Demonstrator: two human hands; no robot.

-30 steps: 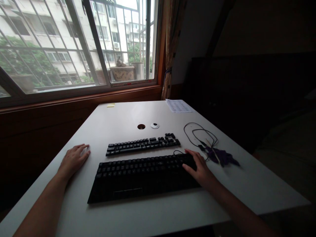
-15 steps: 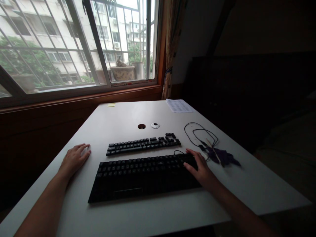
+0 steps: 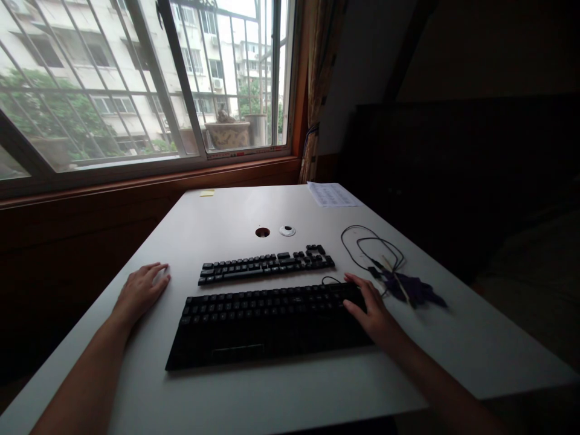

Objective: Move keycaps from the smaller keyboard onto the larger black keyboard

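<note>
A black keyboard [image 3: 272,338] lies in front of me; its upper rows carry keys, while its dark lower part shows no clear keycaps. My right hand [image 3: 374,314] rests at the keyboard's right end, thumb and fingers apart. Whether its fingertips press on the keyboard, I cannot tell. Flat on the table to the left of the keyboard is my left hand [image 3: 141,291], fingers stretched out and holding nothing. Behind the keyboard, loose black keycaps [image 3: 263,267] are laid out in rows like a keyboard's layout.
The white table [image 3: 217,223] has a cable hole [image 3: 262,232] with a white round cover [image 3: 287,231] beside it. Right of the keyboard lie a looped black cable [image 3: 357,257], a purple cloth [image 3: 414,291] and a thin stick [image 3: 399,281]. Papers [image 3: 333,194] and a yellow note [image 3: 207,193] lie farther back.
The whole view has shifted slightly. My right hand has slid a little to the right along the keyboard's end; my left hand stays in place on the table.
</note>
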